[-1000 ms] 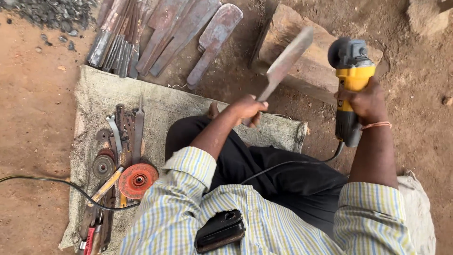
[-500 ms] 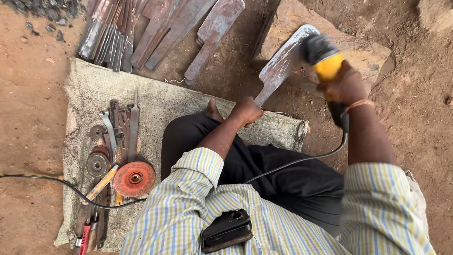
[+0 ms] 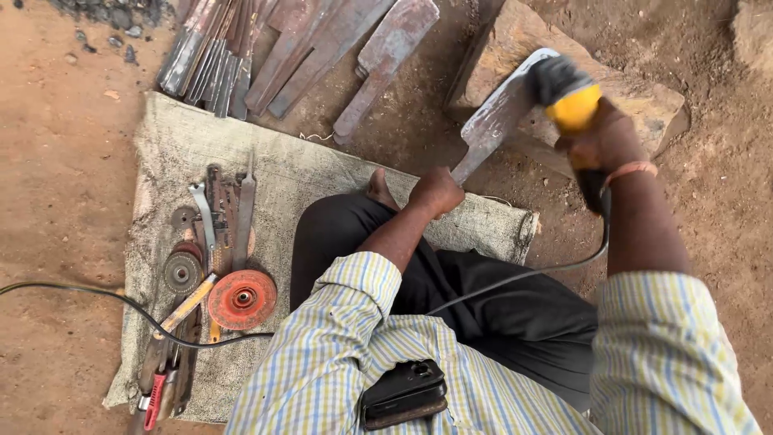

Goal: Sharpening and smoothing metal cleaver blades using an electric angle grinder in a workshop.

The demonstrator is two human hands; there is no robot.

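The left hand (image 3: 436, 192) has its fingers wrapped tight around the tang of a flat metal blade (image 3: 499, 113). The right hand (image 3: 602, 143) grips a yellow angle grinder (image 3: 568, 97), whose head meets the blade's far end, beyond the left fingers, over a stone block (image 3: 636, 101).

Light: soft, even daylight, no glare
Shadows: faint, beneath the stone block (image 3: 564, 72)
Blur: angle grinder (image 3: 568, 97) motion-smeared; rest sharp

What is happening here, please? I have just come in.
A person sits on a sackcloth mat on the dirt ground. The left hand grips the narrow end of a flat metal blade, which lies across a stone block. The right hand holds a yellow angle grinder with its head on the blade's broad end. More metal blades lie beyond the mat. Grinding discs and hand tools lie on the mat at the left.
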